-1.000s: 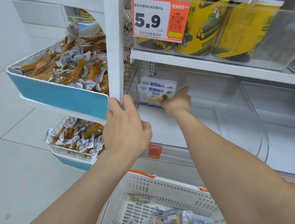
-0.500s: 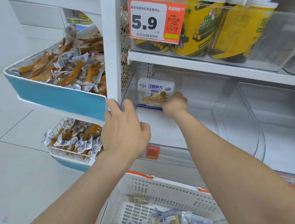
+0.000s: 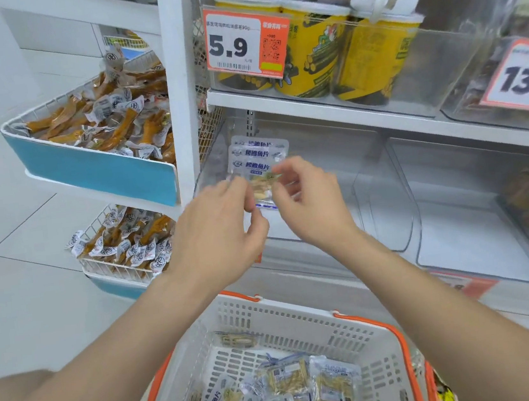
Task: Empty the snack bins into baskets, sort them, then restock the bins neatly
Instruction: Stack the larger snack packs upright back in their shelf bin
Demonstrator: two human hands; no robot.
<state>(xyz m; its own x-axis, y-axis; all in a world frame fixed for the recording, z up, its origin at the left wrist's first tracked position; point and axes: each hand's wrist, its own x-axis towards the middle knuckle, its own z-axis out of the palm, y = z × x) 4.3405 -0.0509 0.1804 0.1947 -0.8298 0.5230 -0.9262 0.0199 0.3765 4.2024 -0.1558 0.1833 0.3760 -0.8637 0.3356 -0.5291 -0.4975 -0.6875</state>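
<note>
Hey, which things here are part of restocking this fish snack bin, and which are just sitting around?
Job: left hand and right hand pinching the front fish packet; stacked packets behind it; clear bin; white basket with more fish packets.
Just there: yellow canisters; 5.9 price tag; blue tray of orange-brown snacks.

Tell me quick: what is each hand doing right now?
Left hand: pinches the left edge of the snack packet.
Right hand: pinches the same packet's right edge.
</note>
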